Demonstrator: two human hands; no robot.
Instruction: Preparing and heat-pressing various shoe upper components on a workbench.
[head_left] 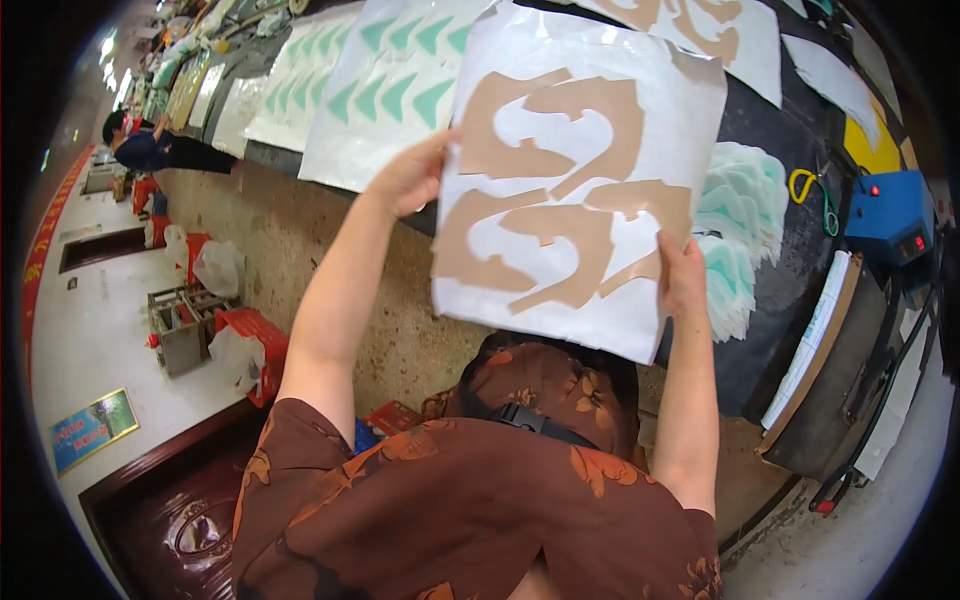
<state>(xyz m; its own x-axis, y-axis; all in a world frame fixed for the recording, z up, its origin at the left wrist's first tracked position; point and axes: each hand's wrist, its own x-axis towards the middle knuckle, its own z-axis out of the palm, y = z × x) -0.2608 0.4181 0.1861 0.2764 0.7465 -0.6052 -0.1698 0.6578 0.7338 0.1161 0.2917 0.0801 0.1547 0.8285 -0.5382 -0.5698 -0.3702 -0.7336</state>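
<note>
- Left hand (415, 177) and right hand (683, 275), which I watched from afar, were apart, each gripping one side of a white sheet (683, 125).
- That sheet, bearing brown shapes (610, 115), was at the upper middle of the frame.
- I saw pale green pieces (742, 200) piled right of it, near scissors (820, 180).
- Farther right stood a blue box (890, 218).

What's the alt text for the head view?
The person's left hand and right hand hold up a white sheet bearing curved tan pieces. Beyond it to the left, on a dark table, lie sheets with mint-green pointed pieces; to the right are piled pale-green pieces, scissors and a blue box.
</note>
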